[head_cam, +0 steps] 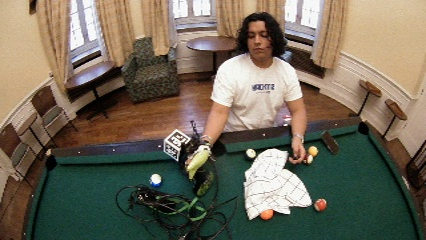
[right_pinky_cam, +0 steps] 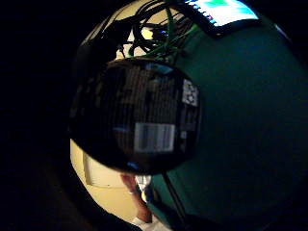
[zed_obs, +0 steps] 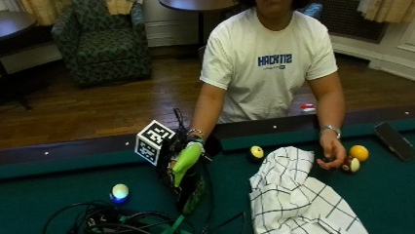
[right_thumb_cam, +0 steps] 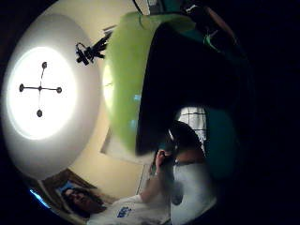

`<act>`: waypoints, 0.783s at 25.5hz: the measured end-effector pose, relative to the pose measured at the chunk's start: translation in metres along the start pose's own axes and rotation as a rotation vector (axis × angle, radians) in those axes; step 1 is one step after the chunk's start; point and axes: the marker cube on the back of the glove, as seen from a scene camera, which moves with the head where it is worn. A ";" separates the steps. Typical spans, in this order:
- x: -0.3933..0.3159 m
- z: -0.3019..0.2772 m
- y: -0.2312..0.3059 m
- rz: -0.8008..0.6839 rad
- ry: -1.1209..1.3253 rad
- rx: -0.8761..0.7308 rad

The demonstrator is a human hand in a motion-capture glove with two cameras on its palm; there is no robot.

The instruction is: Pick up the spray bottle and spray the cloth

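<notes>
In the outside view my gloved right hand [zed_obs: 189, 145] grips the spray bottle [zed_obs: 189, 183] around its neck, just below the green sprayer head [zed_obs: 186, 161]. The bottle's black body leans over the green felt, left of the cloth. Its barcode label [right_pinky_cam: 154, 137] fills the little finger side palm view. The green head [right_thumb_cam: 123, 79] looms close in the thumb side view. The cloth [zed_obs: 295, 195], white with a thin black grid, lies crumpled on the felt to the bottle's right, apart from it. The wide view shows the same layout: bottle [head_cam: 200, 172], cloth [head_cam: 273, 185].
A tangle of black and green cables [zed_obs: 110, 219] lies at the front left, beside a white-blue ball [zed_obs: 120, 191]. Yellow [zed_obs: 257, 152], orange [zed_obs: 358, 152] and maroon [zed_obs: 350, 165] balls sit near the far rail. The bare left hand [zed_obs: 330, 156] rests there. A phone [zed_obs: 393, 140] lies far right.
</notes>
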 end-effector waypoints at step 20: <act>-0.046 0.031 -0.060 0.054 -0.070 0.087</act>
